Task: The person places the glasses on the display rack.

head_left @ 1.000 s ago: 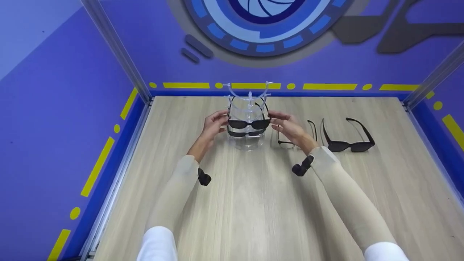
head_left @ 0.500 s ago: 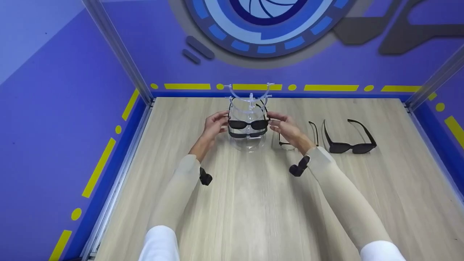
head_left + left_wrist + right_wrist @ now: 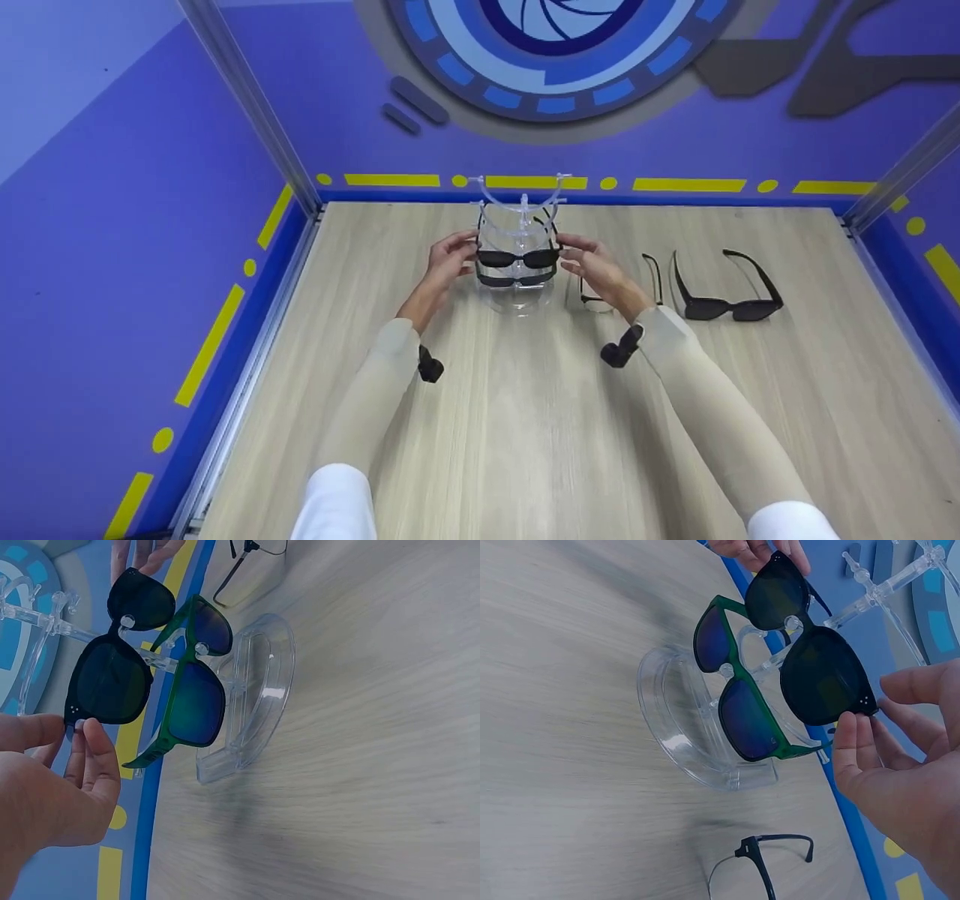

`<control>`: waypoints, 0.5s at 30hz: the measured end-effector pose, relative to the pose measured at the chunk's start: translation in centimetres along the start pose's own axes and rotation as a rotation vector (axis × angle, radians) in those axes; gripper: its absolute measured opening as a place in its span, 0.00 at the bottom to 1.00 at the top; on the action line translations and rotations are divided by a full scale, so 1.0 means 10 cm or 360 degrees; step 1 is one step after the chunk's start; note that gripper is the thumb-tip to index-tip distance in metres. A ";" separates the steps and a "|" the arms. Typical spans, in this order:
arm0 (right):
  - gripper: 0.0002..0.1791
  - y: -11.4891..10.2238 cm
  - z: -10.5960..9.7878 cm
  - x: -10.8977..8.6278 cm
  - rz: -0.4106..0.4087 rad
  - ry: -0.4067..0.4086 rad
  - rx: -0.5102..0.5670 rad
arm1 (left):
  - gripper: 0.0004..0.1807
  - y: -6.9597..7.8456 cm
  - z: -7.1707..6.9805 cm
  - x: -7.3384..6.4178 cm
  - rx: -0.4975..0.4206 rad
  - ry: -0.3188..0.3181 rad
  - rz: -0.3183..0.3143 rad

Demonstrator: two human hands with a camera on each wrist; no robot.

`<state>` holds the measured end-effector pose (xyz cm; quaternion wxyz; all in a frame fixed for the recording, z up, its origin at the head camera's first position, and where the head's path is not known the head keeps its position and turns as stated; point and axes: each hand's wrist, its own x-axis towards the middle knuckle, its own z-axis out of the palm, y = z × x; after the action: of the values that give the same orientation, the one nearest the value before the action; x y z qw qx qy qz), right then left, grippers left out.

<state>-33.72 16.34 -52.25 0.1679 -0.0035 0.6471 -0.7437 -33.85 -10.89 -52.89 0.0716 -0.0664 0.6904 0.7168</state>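
Note:
Black sunglasses (image 3: pixel 540 259) sit at a lower tier of a clear plastic eyewear stand (image 3: pixel 523 201), lenses facing me. My left hand (image 3: pixel 448 262) pinches their left end, at the hinge corner. At the opposite corner my right hand (image 3: pixel 598 271) pinches the frame between thumb and fingers. In both wrist views the bridge lies at the stand's clear nose peg. Just below hang green-framed sunglasses (image 3: pixel 196 706) with bluish lenses, on the lowest tier above the stand's curved base (image 3: pixel 664 716). Neither hand visibly touches that green pair.
Thin-framed eyeglasses (image 3: pixel 660 279) lie on the wooden table (image 3: pixel 525 435), partly hidden behind my right hand and wrist. Farther right lie other black sunglasses (image 3: pixel 733 309) with temples unfolded. The patterned blue back wall (image 3: pixel 420 154) rises behind the stand.
The head view has shifted slightly. Both hands keep their hold on the black sunglasses' ends, and the pair has barely moved against the stand.

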 end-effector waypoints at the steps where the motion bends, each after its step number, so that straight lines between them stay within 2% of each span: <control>1: 0.30 0.00 0.00 0.00 0.0002 -0.0001 -0.0001 | 0.18 0.00 0.01 0.00 0.0001 0.0002 0.0004; 15: 0.30 -0.01 -0.02 -0.06 0.0013 -0.0025 -0.0040 | 0.20 0.00 0.01 -0.01 0.0015 0.0002 0.0002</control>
<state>-33.25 16.67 -52.10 0.1759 -0.0089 0.6551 -0.7347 -33.77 -10.77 -52.89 0.0710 -0.0662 0.6939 0.7135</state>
